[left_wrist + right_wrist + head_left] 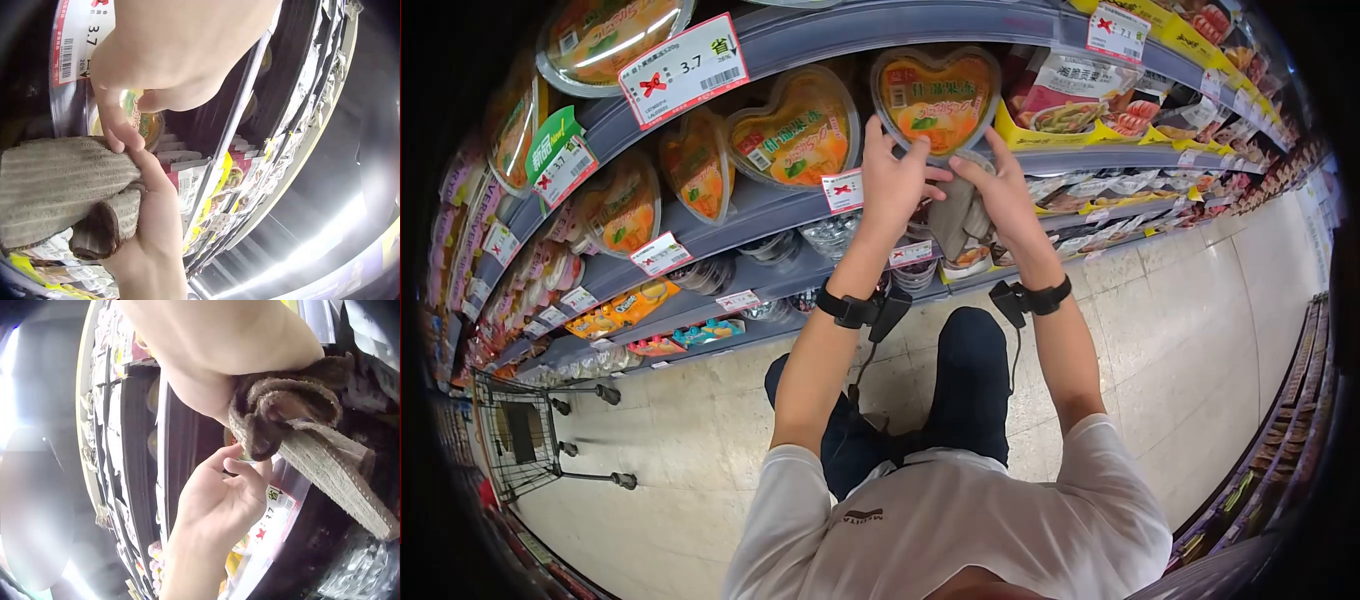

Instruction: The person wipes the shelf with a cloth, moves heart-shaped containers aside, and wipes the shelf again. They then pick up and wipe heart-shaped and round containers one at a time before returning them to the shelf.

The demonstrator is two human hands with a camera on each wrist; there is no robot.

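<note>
In the head view, a heart-shaped fruit jelly tub (933, 95) with an orange face stands at the front of the shelf. My left hand (890, 190) reaches its lower left rim, one finger along the edge and the others loosely bent below the label. On the other side, my right hand (1005, 195) has a finger up against the tub's lower right rim. That same hand holds a grey-brown ribbed cloth (955, 222), which hangs below the tub. The left wrist view shows the left fingers close to the cloth (62, 187); the tub is mostly hidden there.
More heart-shaped jelly tubs (795, 135) line the shelf to the left, behind price tags (683, 70). Bagged food (1065, 95) in yellow trays fills the right side. A shopping cart (520, 430) stands on the tiled floor at the lower left.
</note>
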